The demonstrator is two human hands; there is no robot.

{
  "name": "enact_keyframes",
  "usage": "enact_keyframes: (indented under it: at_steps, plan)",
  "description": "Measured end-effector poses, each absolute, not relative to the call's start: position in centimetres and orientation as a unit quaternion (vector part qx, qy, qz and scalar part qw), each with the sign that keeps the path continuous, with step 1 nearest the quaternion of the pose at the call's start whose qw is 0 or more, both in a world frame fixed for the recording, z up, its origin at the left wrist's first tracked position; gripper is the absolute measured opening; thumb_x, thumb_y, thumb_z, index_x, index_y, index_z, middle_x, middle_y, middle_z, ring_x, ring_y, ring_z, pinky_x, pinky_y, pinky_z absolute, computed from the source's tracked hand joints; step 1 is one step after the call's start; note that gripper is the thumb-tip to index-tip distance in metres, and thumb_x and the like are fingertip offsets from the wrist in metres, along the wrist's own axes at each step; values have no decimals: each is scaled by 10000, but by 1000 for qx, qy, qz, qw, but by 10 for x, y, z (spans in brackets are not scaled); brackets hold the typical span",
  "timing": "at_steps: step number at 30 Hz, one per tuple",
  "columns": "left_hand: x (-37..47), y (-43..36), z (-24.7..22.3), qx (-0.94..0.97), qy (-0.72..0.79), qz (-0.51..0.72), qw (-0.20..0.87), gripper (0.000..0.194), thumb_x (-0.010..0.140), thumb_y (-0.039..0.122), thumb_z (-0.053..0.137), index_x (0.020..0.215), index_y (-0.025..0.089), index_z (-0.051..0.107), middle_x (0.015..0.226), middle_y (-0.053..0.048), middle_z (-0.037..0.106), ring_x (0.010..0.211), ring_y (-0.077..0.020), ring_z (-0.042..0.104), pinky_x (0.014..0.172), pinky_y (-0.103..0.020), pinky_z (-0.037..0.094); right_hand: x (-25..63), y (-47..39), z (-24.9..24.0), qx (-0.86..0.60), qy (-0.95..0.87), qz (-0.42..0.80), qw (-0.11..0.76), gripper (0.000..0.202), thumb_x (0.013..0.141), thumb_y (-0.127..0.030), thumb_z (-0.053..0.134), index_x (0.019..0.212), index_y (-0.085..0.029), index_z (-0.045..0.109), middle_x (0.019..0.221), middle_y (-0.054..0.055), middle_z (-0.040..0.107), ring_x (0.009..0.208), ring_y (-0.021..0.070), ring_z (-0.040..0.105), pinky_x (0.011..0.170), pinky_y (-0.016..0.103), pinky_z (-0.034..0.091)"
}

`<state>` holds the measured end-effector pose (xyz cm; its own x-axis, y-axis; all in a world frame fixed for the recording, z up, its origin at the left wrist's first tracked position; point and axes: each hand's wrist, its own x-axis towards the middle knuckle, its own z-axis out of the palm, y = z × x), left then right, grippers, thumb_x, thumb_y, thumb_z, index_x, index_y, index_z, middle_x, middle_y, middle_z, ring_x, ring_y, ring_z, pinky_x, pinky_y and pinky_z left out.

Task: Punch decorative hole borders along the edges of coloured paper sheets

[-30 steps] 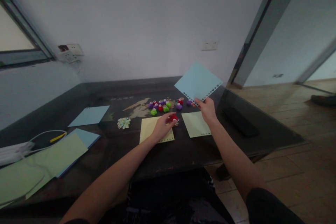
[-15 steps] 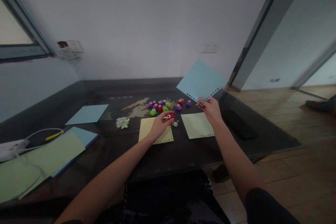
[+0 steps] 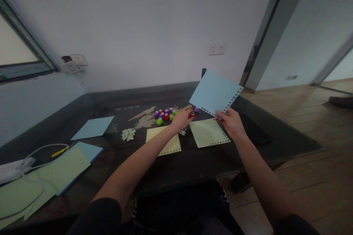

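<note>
My right hand (image 3: 231, 120) pinches a light-blue paper sheet (image 3: 215, 91) by its lower corner, thumb on top. Small punched holes run along two edges of that sheet, which is raised over the table. My left hand (image 3: 182, 118) is closed around a small red craft punch (image 3: 191, 115), partly hidden by the fingers. Below it lies a yellow sheet (image 3: 168, 148) with holes along its edges. A second pale-yellow sheet (image 3: 205, 132), also punched on two sides, lies under the blue one. Several purple, red and green punches (image 3: 160, 121) stand grouped behind my left hand.
Punched paper bits form a pile (image 3: 128, 134) on the left and a smaller one (image 3: 182, 132) between the yellow sheets. Blue sheet (image 3: 93, 127), stacked papers (image 3: 68, 165), a white cable and a power strip (image 3: 13, 170) lie left. A dark flat object (image 3: 256, 130) lies right.
My left hand has moved right and slightly up with the red craft punch, closer to the blue sheet. The blue sheet in my right hand has tilted and shifted slightly right and down.
</note>
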<state>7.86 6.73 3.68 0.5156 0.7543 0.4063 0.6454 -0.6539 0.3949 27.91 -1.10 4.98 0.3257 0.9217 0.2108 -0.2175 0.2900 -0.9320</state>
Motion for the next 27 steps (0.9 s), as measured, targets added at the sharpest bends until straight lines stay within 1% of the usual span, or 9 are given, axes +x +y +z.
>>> enact_keyframes:
  at_steps: [2, 4, 10, 14, 19, 21, 23, 25, 27]
  plan:
    - [96, 83, 36, 874, 427, 228, 42, 240, 823, 272, 580, 1043, 188, 630, 1137, -93, 623, 1022, -234, 586, 886, -345, 439, 281, -10, 41, -438, -403, 411, 691, 390, 512, -345, 834, 806, -162, 653, 746, 10, 681, 569, 102, 581, 526, 230, 498]
    - [111, 94, 31, 863, 462, 203, 24, 219, 826, 305, 582, 999, 189, 648, 1076, -92, 650, 1025, -242, 578, 881, -349, 432, 283, -9, 35, -442, -407, 406, 689, 406, 516, -357, 829, 828, -165, 653, 755, 12, 685, 577, 110, 588, 531, 240, 502]
    - [128, 104, 13, 855, 477, 200, -15, 171, 832, 304, 580, 934, 195, 663, 1019, -92, 664, 1075, -254, 537, 968, -403, 349, 282, -12, 35, -436, -419, 401, 688, 420, 535, -373, 811, 861, -171, 639, 750, 16, 680, 578, 125, 595, 526, 256, 491]
    - [123, 106, 6, 851, 486, 192, -46, 182, 850, 301, 552, 918, 171, 660, 999, -112, 655, 1093, -263, 511, 985, -425, 323, 279, -14, 37, -424, -410, 402, 700, 393, 542, -361, 809, 841, -169, 641, 731, 8, 671, 564, 110, 574, 523, 245, 490]
    - [112, 107, 6, 837, 479, 261, -36, 230, 784, 286, 639, 988, 179, 639, 1193, -126, 568, 1182, -288, 433, 986, -432, 335, 283, -15, 38, -413, -396, 409, 710, 377, 545, -337, 814, 843, -171, 654, 750, 5, 677, 592, 106, 583, 537, 231, 507]
    - [105, 104, 11, 817, 470, 335, 8, 254, 783, 256, 634, 1031, 199, 629, 1234, -109, 547, 1194, -276, 430, 984, -418, 350, 289, -15, 38, -412, -386, 403, 721, 367, 554, -335, 812, 846, -175, 658, 766, 5, 681, 609, 107, 592, 543, 226, 514]
    - [95, 99, 17, 787, 456, 402, 106, 206, 823, 214, 566, 1016, 189, 633, 1146, -99, 597, 1112, -234, 506, 949, -377, 394, 296, -15, 38, -411, -381, 402, 724, 355, 556, -326, 815, 840, -177, 663, 773, 7, 685, 618, 107, 599, 545, 220, 522]
    - [83, 89, 24, 753, 433, 427, 250, 197, 871, 207, 473, 965, 160, 639, 1002, -91, 649, 939, -188, 594, 843, -327, 458, 302, -15, 37, -420, -389, 416, 706, 357, 543, -309, 825, 837, -176, 670, 773, 12, 693, 621, 112, 611, 546, 220, 532]
    - [70, 76, 31, 719, 405, 418, 378, 249, 897, 268, 425, 954, 145, 633, 924, -83, 664, 792, -164, 624, 691, -285, 485, 304, -14, 34, -437, -408, 443, 668, 373, 528, -286, 834, 847, -170, 680, 776, 23, 704, 623, 121, 626, 545, 224, 542]
